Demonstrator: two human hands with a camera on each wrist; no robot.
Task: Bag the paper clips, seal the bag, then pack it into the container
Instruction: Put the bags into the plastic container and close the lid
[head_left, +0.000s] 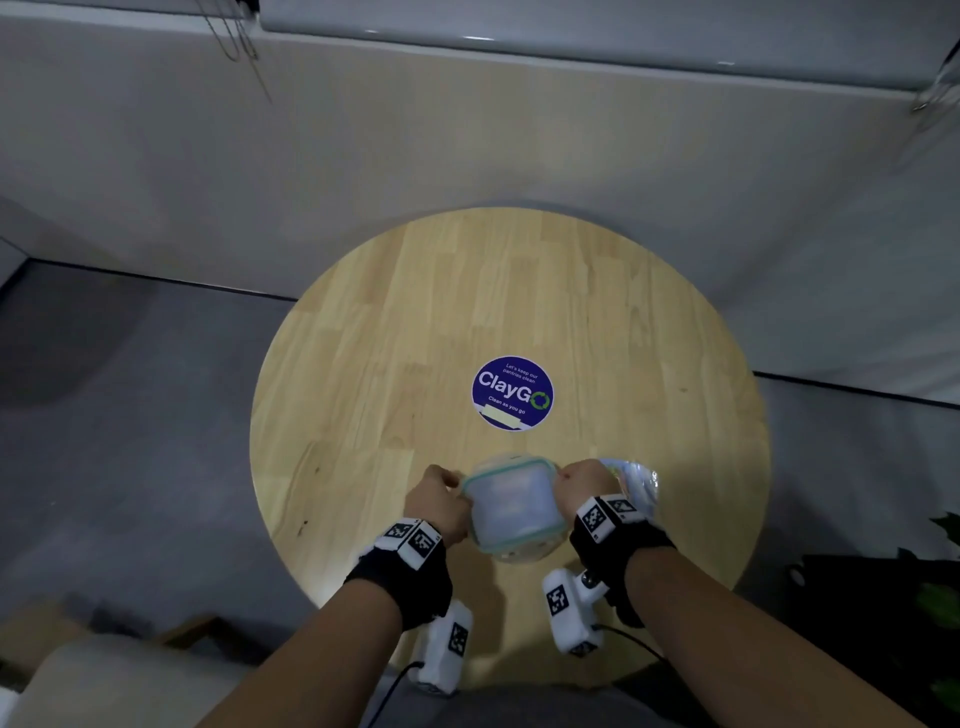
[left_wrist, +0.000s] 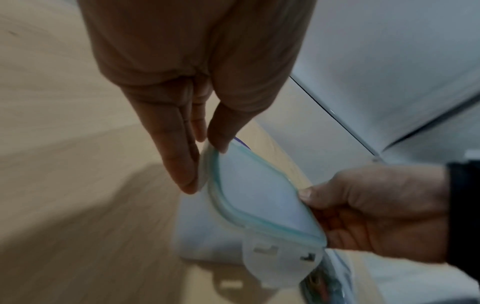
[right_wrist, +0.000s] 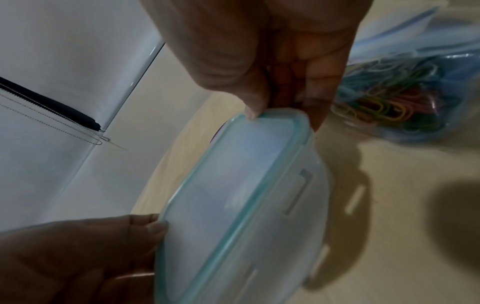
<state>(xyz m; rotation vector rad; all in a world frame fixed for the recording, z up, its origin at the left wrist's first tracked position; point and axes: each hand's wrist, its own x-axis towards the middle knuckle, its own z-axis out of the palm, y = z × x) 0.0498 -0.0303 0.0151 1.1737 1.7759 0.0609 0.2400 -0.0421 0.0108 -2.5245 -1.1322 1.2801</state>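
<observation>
A translucent lid with a teal seal (head_left: 511, 501) is held tilted between both hands near the table's front edge. My left hand (head_left: 457, 480) pinches its left edge, seen close in the left wrist view with the left hand (left_wrist: 207, 156) on the lid (left_wrist: 254, 195). My right hand (head_left: 563, 475) pinches the right corner; in the right wrist view the right hand (right_wrist: 280, 115) grips the lid (right_wrist: 228, 195). The white container body (left_wrist: 205, 234) sits under the lid, mostly hidden. A clear bag of coloured paper clips (right_wrist: 405, 102) lies on the table right of my right hand, the bag (head_left: 636, 480) partly behind the wrist.
The round wooden table (head_left: 415, 338) carries a blue ClayGo sticker (head_left: 512, 392) at its middle. A pale wall runs behind the table and grey floor lies to the left. Dark plant leaves (head_left: 935, 597) show at the right edge.
</observation>
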